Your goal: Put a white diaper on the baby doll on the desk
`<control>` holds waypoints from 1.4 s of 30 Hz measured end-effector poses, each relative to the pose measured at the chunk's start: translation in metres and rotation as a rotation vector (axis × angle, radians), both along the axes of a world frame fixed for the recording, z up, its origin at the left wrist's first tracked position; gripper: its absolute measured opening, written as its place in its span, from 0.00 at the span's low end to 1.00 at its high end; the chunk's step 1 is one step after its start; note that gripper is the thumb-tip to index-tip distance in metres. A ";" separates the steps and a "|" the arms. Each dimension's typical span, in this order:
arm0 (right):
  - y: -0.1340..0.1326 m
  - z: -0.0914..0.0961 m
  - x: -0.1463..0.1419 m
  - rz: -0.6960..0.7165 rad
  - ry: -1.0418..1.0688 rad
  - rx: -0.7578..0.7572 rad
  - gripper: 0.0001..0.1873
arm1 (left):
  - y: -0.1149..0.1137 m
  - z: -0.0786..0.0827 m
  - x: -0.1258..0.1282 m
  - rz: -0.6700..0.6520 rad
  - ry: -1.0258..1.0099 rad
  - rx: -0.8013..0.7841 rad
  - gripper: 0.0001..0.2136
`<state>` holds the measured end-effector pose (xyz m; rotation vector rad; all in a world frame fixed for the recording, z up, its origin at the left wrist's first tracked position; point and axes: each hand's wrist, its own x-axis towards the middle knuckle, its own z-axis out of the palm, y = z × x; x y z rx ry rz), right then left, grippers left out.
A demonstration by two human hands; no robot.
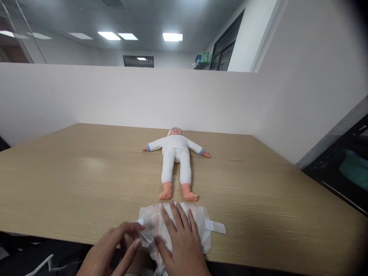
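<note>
Apparently spreading the diaper (155, 223) at the table's near edge (258, 258), with right hand (184, 245) flat upon it, gripping nothing, left hand (113, 245) half-curled leftward, impossible to tell if pinching, presumably next requiring gentle smoothing there.

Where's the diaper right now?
Head view, bottom centre: the diaper lies at the front of the table, just below the doll's feet, right hand flat on top, left hand at its left edge.
</note>
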<state>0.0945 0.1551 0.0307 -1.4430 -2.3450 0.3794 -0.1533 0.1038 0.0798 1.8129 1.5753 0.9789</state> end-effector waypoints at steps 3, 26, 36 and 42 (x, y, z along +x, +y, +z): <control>0.000 0.003 -0.001 -0.014 -0.005 0.014 0.37 | 0.070 0.034 0.003 -0.289 0.360 0.397 0.18; 0.024 0.019 0.003 -0.010 -0.018 -0.135 0.35 | 0.246 0.023 0.083 -0.894 0.576 0.691 0.13; 0.120 0.034 0.002 0.015 -0.161 -0.100 0.33 | 0.263 0.117 0.070 -0.756 0.019 0.400 0.16; 0.193 0.020 -0.012 -0.010 -0.165 -0.002 0.35 | 0.280 0.138 0.062 -0.697 -0.107 0.385 0.19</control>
